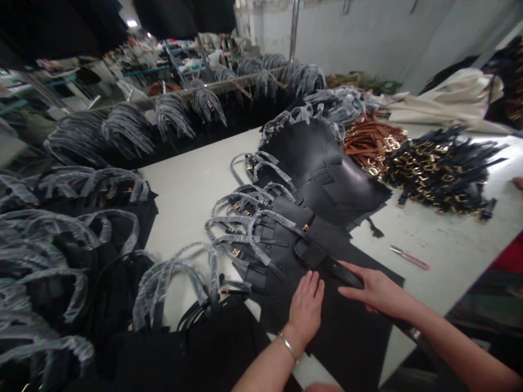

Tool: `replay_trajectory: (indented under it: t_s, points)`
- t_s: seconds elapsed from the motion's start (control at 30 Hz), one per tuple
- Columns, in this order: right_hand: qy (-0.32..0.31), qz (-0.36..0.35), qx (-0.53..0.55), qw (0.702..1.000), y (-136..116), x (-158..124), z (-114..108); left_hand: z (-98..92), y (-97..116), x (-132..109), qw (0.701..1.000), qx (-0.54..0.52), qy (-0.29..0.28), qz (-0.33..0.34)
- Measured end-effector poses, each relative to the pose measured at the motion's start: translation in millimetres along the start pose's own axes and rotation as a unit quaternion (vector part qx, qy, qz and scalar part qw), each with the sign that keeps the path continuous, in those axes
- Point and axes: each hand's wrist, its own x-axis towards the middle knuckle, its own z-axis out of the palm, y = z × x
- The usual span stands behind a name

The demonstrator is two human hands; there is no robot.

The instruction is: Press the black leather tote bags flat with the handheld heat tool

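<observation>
1. The black panel (351,335) is big, smooth and plain, with straight edges. It lies flat on the counter (180,185).
2. The black strap (347,275) is long and thin. It slants over the panel and goes past its right edge.

A pink-handled tool (411,257) lies on the pale table (441,288) at right. Farther back, brown straps (368,139) with gold-toned buckles sit heaped near rumpled beige cloth (449,98) — a grey wall (355,38) behind. A metal post (295,30) rises at the far side; dark cloth (183,16) hangs overhead at left — a white lamp (131,23) glows in the cluttered far workroom. Something red (508,254) shows at right.
</observation>
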Motion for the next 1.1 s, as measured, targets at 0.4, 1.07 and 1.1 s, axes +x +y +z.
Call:
replay_trajectory:
  t_s: [0.4, 1.07, 1.1]
  points:
    - [-0.043, -0.031, -0.042, 0.998, -24.3, 20.9, 29.4, 2.1, 8.0, -26.8, 0.997, -0.004, -0.021, 0.081]
    - [-0.115, -0.036, -0.023, 0.992, -2.9, -19.6, 40.6, -4.3, 12.2, -68.2, 0.978, -0.049, -0.04, 0.2]
    - [-0.127, -0.034, -0.018, 0.991, -0.4, -22.9, 43.5, -4.1, 12.9, -71.3, 0.977, -0.058, -0.047, 0.2]
